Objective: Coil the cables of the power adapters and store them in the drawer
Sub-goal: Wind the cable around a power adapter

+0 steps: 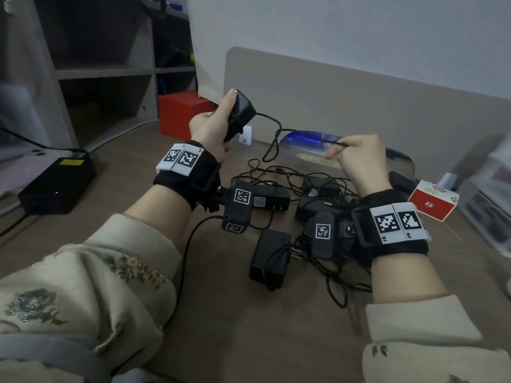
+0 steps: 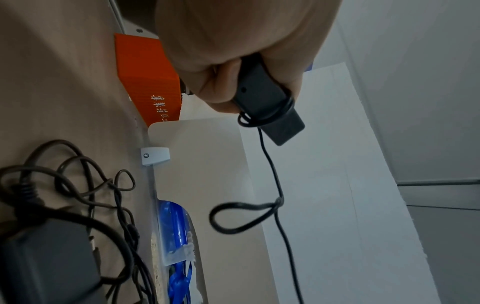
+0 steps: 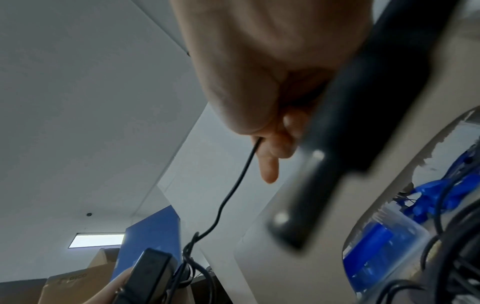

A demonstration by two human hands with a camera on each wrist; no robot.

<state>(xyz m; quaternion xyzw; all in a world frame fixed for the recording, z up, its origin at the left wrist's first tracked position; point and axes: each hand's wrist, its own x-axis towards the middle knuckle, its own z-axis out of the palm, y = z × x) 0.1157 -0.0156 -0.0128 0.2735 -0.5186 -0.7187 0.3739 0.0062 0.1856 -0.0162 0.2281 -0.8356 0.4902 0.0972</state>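
My left hand [image 1: 214, 121] grips a black power adapter [image 1: 240, 113] raised above the desk; the left wrist view shows a turn or two of cable wound round the adapter [image 2: 267, 102]. Its thin black cable [image 1: 272, 139] runs right to my right hand [image 1: 356, 156], which pinches it between thumb and fingers, as the right wrist view shows at the cable [image 3: 241, 174]. Below my hands lies a tangle of several black adapters [image 1: 269, 257] and loose cables [image 1: 293, 175] on the wooden desk [image 1: 226, 313]. No drawer is in view.
A black box with a yellow label [image 1: 56, 183] sits at the left edge. An orange box [image 1: 181, 111] stands by the beige divider panel [image 1: 359, 106]. A clear container of blue items [image 1: 312, 142] is behind the cables. A red-and-white carton [image 1: 432, 200] is on the right.
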